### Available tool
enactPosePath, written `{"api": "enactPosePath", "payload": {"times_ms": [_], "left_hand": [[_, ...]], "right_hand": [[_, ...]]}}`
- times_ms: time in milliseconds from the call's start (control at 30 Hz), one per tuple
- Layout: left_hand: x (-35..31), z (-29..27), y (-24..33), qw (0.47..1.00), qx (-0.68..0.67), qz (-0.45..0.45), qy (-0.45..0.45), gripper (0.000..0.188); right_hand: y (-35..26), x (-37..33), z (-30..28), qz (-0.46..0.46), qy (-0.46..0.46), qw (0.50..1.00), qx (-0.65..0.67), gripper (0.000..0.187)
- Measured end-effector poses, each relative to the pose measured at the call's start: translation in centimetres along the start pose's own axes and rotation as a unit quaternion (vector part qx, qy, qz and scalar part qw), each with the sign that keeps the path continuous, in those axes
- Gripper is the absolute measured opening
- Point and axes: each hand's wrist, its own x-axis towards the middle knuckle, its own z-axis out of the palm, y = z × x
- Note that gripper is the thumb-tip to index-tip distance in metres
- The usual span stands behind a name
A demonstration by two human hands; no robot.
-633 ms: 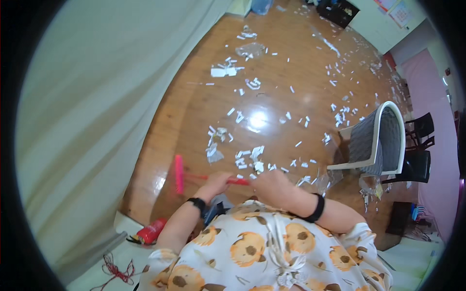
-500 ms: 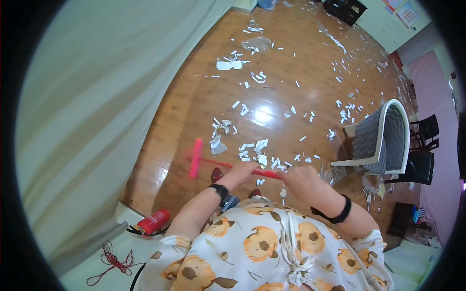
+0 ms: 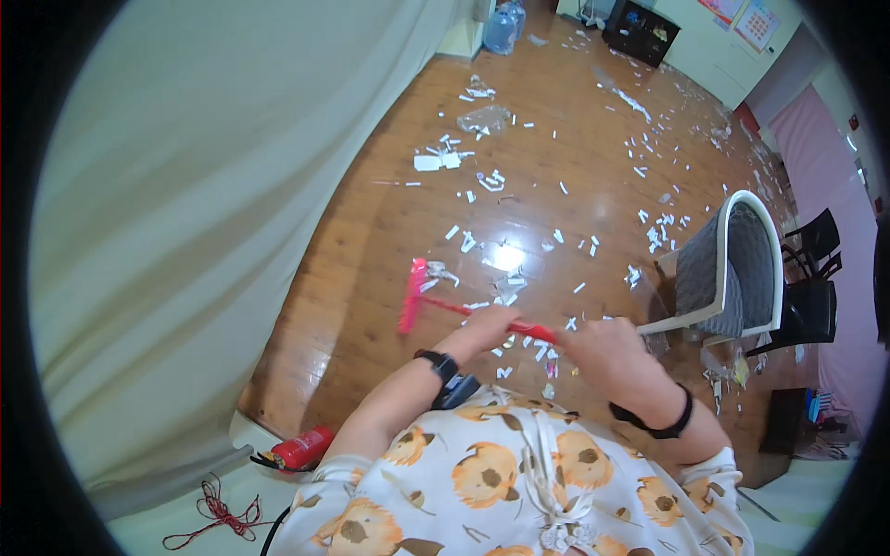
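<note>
A red broom (image 3: 413, 296) with a bright pink-red head rests low over the wooden floor, its handle running rightward across my front. My left hand (image 3: 489, 326) is wrapped round the middle of the handle. Further up, near the handle's end, my right hand (image 3: 604, 354) is closed on it, its knuckles hiding part of the grip. White paper scraps (image 3: 508, 289) and a crumpled plastic wrapper (image 3: 438, 274) lie beside the broom head. More small strips lie below the handle, between my hands and my body.
A pale curtain (image 3: 213, 185) hangs along the left, with a red fire extinguisher (image 3: 304, 448) and coiled cord (image 3: 218, 511) near its foot. A grey-and-white armchair (image 3: 732, 269) and black chairs (image 3: 802, 306) stand at right. Litter, a clear bag (image 3: 484, 120) and water jugs (image 3: 501, 31) lie farther off.
The broom head has shifted to the right against the nearby litter, and both hands have moved rightward with the handle. The view has tilted up slightly, showing more of the far wall.
</note>
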Motion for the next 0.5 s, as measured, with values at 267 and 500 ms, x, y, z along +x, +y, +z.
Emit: {"api": "enactPosePath", "payload": {"times_ms": [267,500], "left_hand": [[-4.8,0.7,-7.8,0.949,-0.019,-0.140,0.283,0.019],[-2.0,1.5,-8.7,0.997,-0.031,-0.049,0.053,0.022]], "right_hand": [[-3.7,10.7,5.7,-0.054,0.043,0.992,0.105,0.009],[-2.4,8.9,5.2,-0.008,-0.020,0.997,0.076,0.017]]}}
